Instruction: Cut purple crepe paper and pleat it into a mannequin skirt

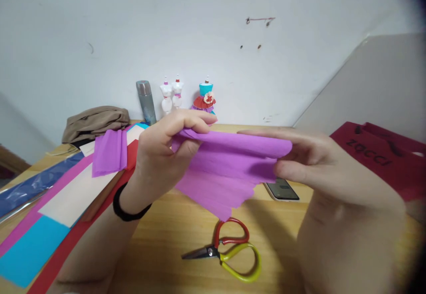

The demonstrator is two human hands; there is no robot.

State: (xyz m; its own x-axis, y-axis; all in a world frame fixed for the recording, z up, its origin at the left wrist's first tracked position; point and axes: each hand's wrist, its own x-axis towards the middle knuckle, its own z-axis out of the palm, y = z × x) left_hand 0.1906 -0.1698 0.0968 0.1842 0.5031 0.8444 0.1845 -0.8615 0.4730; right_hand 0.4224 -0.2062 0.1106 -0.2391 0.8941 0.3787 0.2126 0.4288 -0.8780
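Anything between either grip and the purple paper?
Nothing visible. The left grip pinches the purple paper directly; the right grip is at its other end, with no object between. The scissors lie below on the table, out of the way.

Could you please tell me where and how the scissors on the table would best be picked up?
I'd grip the scissors by the red loop and yellow loop, coming from the right: they lie flat with the loops on that side, while the blades point left. The right hand, holding the purple sheet, would probably need freeing first.
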